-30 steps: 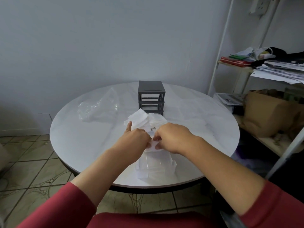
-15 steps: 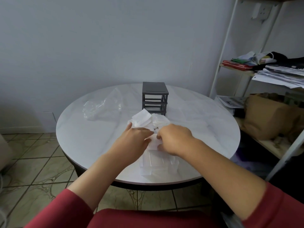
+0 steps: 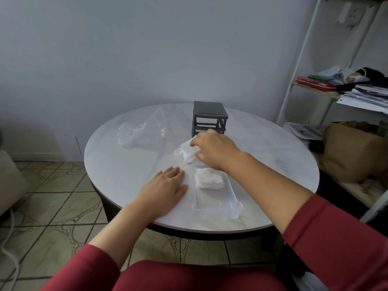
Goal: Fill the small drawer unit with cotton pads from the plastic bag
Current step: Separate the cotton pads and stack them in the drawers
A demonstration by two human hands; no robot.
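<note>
1. Head view, work area: a round white marble tabletop carries the dark grey drawer unit, which stands upright at the far side, towards the wall.
2. Head view, bag: the clear plastic bag lies crumpled on the tabletop to the left of the drawer unit, apart from both hands.
3. Head view, drawer: a clear drawer lies on the near part of the tabletop, well apart from the drawer unit. A stack of cotton pads sits in its far end.
4. Head view, loose supply: a pile of cotton pads lies between the clear drawer and the drawer unit.
5. Head view, right hand: its fingers are curled over the pile of cotton pads and grip the top of it.
6. Head view, left hand: it rests palm down on the tabletop just left of the clear drawer, fingers straight and slightly spread, holding nothing.
7. Head view, surroundings: a white shelf at the right holds papers, with a brown paper bag below.
</note>
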